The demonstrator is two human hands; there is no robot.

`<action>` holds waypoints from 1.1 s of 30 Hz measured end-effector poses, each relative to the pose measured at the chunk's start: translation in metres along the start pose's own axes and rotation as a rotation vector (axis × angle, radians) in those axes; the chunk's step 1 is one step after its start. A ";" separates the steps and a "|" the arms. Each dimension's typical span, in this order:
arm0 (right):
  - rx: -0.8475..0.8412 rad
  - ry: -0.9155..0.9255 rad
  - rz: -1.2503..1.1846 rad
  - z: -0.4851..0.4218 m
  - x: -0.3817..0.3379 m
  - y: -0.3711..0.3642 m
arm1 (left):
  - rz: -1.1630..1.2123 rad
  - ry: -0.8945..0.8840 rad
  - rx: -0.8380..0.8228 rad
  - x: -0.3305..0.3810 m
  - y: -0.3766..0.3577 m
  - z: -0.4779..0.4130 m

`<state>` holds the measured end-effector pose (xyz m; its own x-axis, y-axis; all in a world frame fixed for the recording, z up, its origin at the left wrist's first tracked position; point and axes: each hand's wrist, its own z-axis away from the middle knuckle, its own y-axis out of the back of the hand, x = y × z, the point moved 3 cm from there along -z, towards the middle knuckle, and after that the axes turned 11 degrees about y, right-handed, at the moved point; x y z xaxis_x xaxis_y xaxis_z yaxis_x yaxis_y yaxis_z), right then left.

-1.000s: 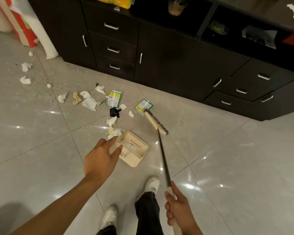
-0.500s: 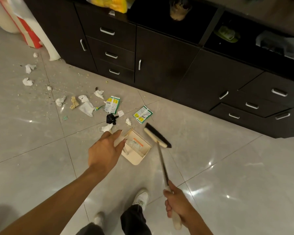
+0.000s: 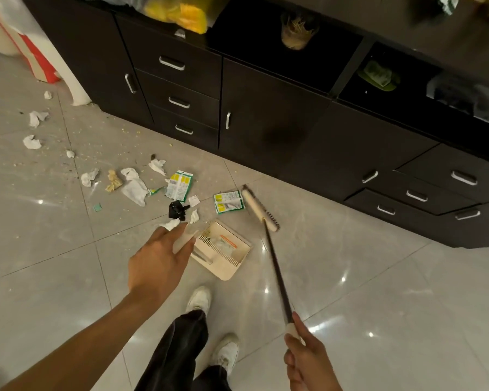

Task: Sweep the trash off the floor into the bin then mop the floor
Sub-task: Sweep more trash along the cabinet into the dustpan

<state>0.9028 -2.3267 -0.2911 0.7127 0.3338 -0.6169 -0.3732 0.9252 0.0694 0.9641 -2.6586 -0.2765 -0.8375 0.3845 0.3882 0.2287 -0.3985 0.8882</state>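
My left hand point(image 3: 160, 266) grips the pale handle of a cream dustpan point(image 3: 223, 251) that rests on the grey tile floor with some scraps inside. My right hand point(image 3: 305, 359) grips the end of a long dark broom handle point(image 3: 277, 275). The broom head point(image 3: 259, 208) touches the floor just right of a green-and-white packet point(image 3: 227, 202). Beyond the pan lie a black scrap point(image 3: 177, 210), another green packet point(image 3: 179, 186), crumpled white tissues point(image 3: 134, 186) and crumbs spread to the far left.
A dark cabinet point(image 3: 266, 119) with drawers and silver handles runs along the far side, close behind the broom head. A white pole and a red-and-white object point(image 3: 37, 57) stand at the far left. My two feet in white shoes point(image 3: 199, 299) are below the dustpan.
The broom head has swung back out to the far side of the green-and-white packet, near the cabinet. The dustpan stays in about the same place on the floor.
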 end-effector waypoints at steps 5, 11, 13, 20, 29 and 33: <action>0.077 0.043 0.071 -0.064 -0.058 -0.016 | 0.026 0.090 0.008 0.010 0.007 -0.043; 0.071 0.044 0.069 -0.163 -0.121 -0.058 | -0.001 0.105 0.005 0.023 0.020 -0.095; 0.032 0.018 0.085 -0.187 -0.132 -0.079 | -0.018 0.090 0.015 0.028 0.020 -0.111; -0.116 -0.042 0.278 -0.185 -0.129 -0.119 | -0.073 0.075 0.022 0.048 0.020 -0.152; -0.201 -0.098 0.263 -0.090 -0.101 -0.085 | -0.041 0.046 -0.034 0.065 0.019 -0.160; -0.118 -0.012 0.167 -0.070 -0.099 -0.066 | -0.031 0.042 -0.041 0.060 0.016 -0.157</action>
<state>0.8158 -2.4336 -0.2895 0.6419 0.4837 -0.5950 -0.5534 0.8293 0.0771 0.8400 -2.7726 -0.2780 -0.8639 0.3626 0.3495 0.1828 -0.4209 0.8885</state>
